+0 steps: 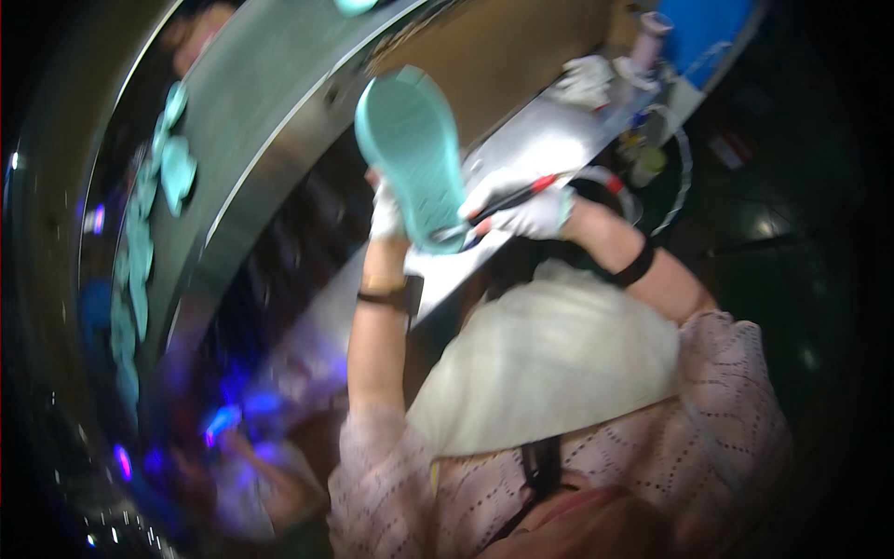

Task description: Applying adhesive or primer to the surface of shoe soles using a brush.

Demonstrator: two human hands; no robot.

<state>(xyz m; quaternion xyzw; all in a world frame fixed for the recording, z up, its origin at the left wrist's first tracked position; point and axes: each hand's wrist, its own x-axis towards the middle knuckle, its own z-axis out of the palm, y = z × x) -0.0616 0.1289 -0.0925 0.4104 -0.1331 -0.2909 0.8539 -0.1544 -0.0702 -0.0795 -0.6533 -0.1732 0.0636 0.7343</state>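
A teal shoe sole (410, 154) is held upright over the lit worktop, its wide end pointing away from me. My left hand (386, 207), in a white glove with bare fingertips, grips the sole along its left edge; most of its fingers are hidden behind the sole. In my right hand (526, 212), also gloved in white, is a slim pen-like tool (510, 200) with a black and red handle. The tool's tip is at the near, narrow end of the sole. Blur keeps me from telling the exact kind of tip.
Several teal soles (140, 256) lie in a row along the curved green conveyor (265, 102) at left. White cloth (587, 82), a pale pink spool (654, 35) and a small tub (647, 165) stand at the right end of the metal worktop (559, 135). Another person (270, 480) is at lower left.
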